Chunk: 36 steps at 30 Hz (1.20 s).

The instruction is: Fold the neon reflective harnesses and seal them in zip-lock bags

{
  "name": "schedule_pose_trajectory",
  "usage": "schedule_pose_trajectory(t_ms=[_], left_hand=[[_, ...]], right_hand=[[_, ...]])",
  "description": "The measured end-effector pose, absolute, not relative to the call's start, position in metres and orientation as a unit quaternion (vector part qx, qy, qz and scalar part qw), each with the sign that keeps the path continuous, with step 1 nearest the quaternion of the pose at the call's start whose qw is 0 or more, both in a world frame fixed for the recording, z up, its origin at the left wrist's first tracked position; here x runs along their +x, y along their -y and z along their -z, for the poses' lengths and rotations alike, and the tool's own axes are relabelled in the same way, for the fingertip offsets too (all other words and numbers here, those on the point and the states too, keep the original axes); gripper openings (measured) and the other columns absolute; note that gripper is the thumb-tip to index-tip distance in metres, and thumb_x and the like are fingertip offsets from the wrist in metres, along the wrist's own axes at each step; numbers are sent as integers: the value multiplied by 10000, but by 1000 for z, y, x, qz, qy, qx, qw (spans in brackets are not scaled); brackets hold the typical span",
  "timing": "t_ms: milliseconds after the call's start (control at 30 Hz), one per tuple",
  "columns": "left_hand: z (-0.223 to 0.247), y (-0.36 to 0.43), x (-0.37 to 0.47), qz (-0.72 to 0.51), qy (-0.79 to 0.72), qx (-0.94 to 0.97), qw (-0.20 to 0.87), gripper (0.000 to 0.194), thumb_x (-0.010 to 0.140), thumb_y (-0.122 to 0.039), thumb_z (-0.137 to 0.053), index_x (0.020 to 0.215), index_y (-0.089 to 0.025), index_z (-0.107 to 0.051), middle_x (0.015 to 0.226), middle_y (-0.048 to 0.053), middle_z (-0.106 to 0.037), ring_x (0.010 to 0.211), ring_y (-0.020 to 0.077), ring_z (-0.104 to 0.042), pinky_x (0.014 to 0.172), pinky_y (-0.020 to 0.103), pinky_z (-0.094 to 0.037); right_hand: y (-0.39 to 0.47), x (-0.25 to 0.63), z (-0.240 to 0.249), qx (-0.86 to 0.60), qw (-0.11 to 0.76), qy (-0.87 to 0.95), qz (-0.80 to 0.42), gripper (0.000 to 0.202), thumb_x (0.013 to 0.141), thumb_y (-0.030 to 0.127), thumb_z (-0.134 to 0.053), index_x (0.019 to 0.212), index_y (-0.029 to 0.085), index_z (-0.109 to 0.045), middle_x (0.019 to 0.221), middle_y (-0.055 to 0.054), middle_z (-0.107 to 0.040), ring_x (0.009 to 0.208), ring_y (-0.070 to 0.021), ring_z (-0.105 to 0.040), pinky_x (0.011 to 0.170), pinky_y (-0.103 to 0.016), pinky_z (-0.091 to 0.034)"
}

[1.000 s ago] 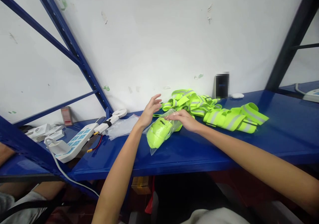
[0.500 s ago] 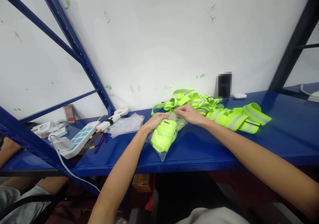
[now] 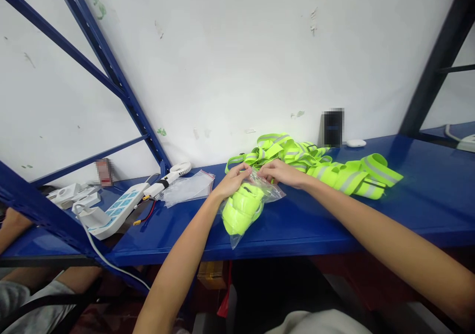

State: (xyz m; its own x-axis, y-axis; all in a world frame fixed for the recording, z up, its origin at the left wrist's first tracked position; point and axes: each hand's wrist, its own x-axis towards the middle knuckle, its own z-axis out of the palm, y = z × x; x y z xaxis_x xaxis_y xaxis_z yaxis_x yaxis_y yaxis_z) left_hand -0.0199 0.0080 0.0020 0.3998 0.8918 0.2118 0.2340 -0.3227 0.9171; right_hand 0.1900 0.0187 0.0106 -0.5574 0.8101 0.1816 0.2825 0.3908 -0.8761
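A clear plastic bag hangs near the front of the blue table, with a folded neon-yellow reflective strap inside it. My left hand is closed on the bag's upper edge at the left, thumb and fingers pinching the film. Close beside it, my right hand pinches the same edge with bent fingers. Behind both hands lies a loose heap of yellow straps with grey reflective bands. More rolled and folded straps lie to the right, behind my right forearm.
Flat clear bags lie left of my hands, beside a white handheld fan and a power strip. A blue frame post stands at the left, with another person's arm beyond it. A white case sits by the wall.
The bag's bottom has swung slightly left and down, and its top film now spreads further right. My hands have drawn closer together along the upper edge.
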Motion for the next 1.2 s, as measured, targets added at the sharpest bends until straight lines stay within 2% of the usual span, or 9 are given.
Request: schedule_pose_trajectory(t_ms=[100, 333, 533, 667, 833, 1200], left_hand=[[-3, -7, -21, -364, -380, 724, 447, 322, 835, -501, -611, 848, -183, -562, 761, -11, -660, 666, 113, -571, 654, 224, -413], [2, -14, -24, -387, -378, 720, 435, 323, 798, -466, -640, 759, -149, -591, 701, -11, -593, 637, 101, -514, 616, 229, -382], [4, -12, -20, -384, -372, 753, 384, 352, 850, -493, -595, 764, -152, -565, 661, -28, -542, 579, 82, -434, 574, 225, -327], [5, -11, -19, -387, -369, 759, 373, 353, 867, -487, -579, 761, -150, -565, 661, -30, -542, 589, 83, -441, 594, 229, -338], [5, -8, -17, -372, -369, 743, 417, 343, 815, -488, -639, 806, -148, -603, 706, -17, -570, 623, 95, -487, 622, 236, -358], [10, -12, -18, -388, -364, 736, 419, 388, 782, -515, -677, 787, -136, -592, 724, -12, -573, 661, 102, -506, 662, 241, -380]], right_hand=[[-17, 188, -9, -329, 297, 803, -400, 283, 780, 399, -614, 672, 147, -685, 536, 5, -533, 516, -117, -446, 521, -263, -353], [-17, 187, -8, -294, 298, 817, -396, 312, 812, 389, -585, 621, 151, -650, 540, 17, -517, 509, -99, -408, 525, -262, -317], [-20, 187, -5, -325, 321, 794, -401, 249, 780, 378, -636, 759, 143, -717, 617, -5, -588, 543, -113, -470, 540, -266, -365], [-20, 186, -3, -315, 325, 788, -418, 242, 780, 368, -638, 746, 138, -706, 613, -5, -581, 554, -117, -478, 551, -268, -374], [-17, 184, -2, -313, 331, 791, -409, 235, 788, 344, -617, 700, 135, -677, 574, 17, -529, 548, -102, -432, 546, -259, -325], [-20, 188, -4, -340, 320, 782, -413, 348, 750, 446, -665, 750, 110, -754, 590, -1, -551, 577, -112, -425, 569, -272, -325]])
